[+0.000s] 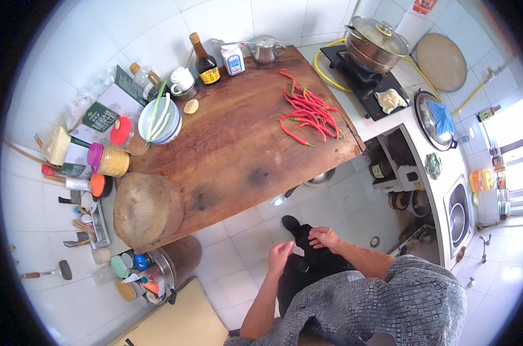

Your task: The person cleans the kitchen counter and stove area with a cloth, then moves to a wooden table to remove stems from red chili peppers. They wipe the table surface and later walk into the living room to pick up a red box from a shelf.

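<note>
My left hand (281, 256) is raised in front of my dark trousers, its fingers bent together. A small pale patch shows by its fingertips; I cannot tell whether it is a held thing or the floor behind. Close by on the right, my right hand (325, 239) has loosely curled fingers, and their inner side is hidden. Both hands are apart from the wooden table (226, 142) ahead. On its right part lies a loose pile of long red chilies (311, 108). Stacked bowls (180, 129) at the left hold scallion pieces (161, 123), with a pale round slice (191, 106) near them.
A thick round chopping block (144, 207) sits at the table's left end. Along the back stand a sauce bottle (206, 60), a white jar (233, 60) and a metal teapot (265, 49). To the right are a lidded pot (371, 45) on a gas stove (352, 82) and a sink (458, 216).
</note>
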A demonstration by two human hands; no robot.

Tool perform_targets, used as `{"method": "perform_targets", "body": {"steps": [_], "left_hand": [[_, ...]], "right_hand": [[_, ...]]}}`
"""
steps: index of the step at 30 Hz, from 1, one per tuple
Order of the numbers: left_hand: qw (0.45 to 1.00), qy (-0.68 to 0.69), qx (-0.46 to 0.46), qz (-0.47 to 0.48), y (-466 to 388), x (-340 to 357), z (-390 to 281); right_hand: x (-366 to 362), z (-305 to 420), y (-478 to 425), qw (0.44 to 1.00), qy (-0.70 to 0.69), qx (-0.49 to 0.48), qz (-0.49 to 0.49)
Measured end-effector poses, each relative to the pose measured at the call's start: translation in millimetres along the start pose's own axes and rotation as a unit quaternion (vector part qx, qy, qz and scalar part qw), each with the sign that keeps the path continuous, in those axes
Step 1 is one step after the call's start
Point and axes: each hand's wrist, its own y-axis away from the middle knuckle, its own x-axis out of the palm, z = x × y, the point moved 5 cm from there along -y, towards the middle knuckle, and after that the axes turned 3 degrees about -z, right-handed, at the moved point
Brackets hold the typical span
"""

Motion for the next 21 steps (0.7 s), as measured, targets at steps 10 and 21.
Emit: {"method": "perform_targets", "body": {"steps": [10, 21], "left_hand": [[0.992, -0.072, 0.1, 0.031, -3, 76, -134], [0.649, -0.492, 0.579, -0.039, -134, 254, -406]], "right_hand": [[-61, 62, 48, 0.992, -0.036, -0.108, -0.044], [-147, 269, 1, 0.934, 0.003, -0.337, -0.122]]}}
